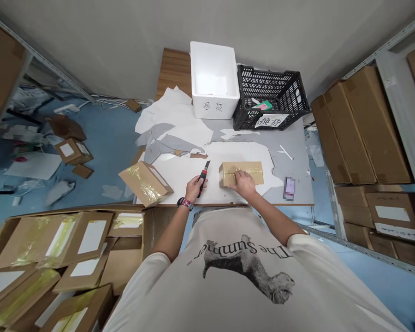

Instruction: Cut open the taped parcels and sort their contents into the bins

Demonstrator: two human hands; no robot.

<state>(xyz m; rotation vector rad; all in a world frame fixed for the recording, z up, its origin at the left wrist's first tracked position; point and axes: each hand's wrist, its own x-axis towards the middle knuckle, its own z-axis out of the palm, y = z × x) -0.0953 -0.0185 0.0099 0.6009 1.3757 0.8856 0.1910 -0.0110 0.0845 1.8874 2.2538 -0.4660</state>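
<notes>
the left hand (193, 188) has its fingers closed around a red and black cutter (203, 179), with the blade out. the right hand (245, 184) has bent fingers gripping the small box (256, 171), which lies on white paper (212, 196) on the table (299, 157). 1 taped box (145, 184) sits left of the cutter. a white bin (216, 103) and a black crate (271, 94) stand side by side at the back.

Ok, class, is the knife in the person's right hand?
No, the left hand holds the knife, while the right hand rests on the small taped box.
</notes>
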